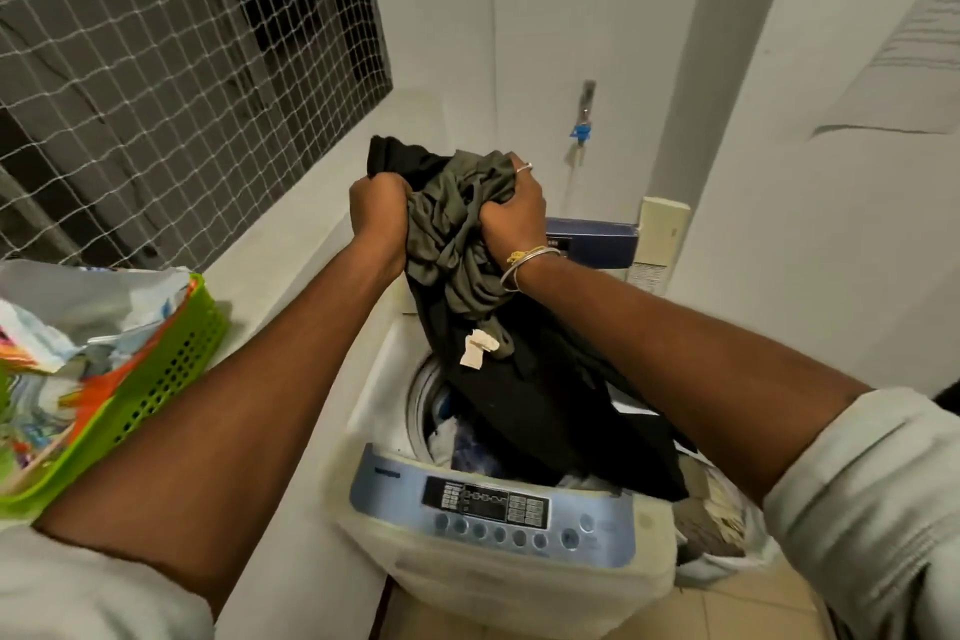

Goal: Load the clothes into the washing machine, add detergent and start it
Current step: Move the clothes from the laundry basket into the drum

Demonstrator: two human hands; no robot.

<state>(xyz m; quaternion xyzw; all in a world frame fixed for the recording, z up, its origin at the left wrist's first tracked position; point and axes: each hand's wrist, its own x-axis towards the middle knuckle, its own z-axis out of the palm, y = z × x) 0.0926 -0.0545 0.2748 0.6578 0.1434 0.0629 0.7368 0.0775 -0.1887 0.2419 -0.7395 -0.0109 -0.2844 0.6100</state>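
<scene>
My bundle of dark clothes hangs over the washing machine and fills most of the drum mouth; only a gap at its left edge is open, with laundry already lying below. To my left the green basket crowds the ledge beside the machine. Behind the tub stand a blue box and a tap on the wall. On my right the wall is close.
</scene>
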